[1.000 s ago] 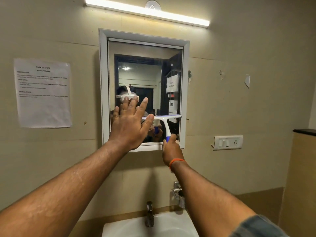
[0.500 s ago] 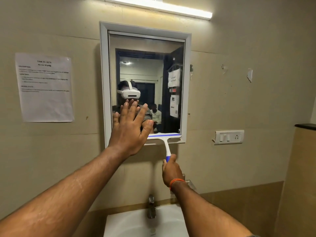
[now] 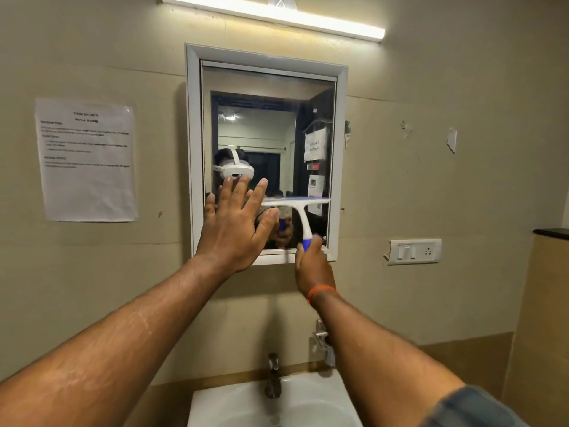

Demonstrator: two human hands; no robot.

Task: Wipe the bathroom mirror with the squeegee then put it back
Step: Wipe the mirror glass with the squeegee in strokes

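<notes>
A white-framed mirror (image 3: 271, 97) hangs on the beige wall. My right hand (image 3: 312, 266) grips the blue end of a white squeegee (image 3: 303, 211). Its blade lies flat and level against the lower right part of the glass. My left hand (image 3: 235, 229) is spread flat, fingers apart, over the lower left of the mirror, its thumb touching the blade's left end. The mirror reflects a person wearing a white headset.
A white sink (image 3: 308, 405) with a metal tap (image 3: 273, 377) sits below the mirror. A metal fixture (image 3: 321, 340) is on the wall under my right wrist. A switch plate (image 3: 414, 251) is at the right, a paper notice (image 3: 87, 158) at the left, a light bar (image 3: 274, 13) above.
The squeegee dropped to the mirror's bottom edge half a second ago and has since come back up to the lower part of the glass. My left hand stays spread on the mirror.
</notes>
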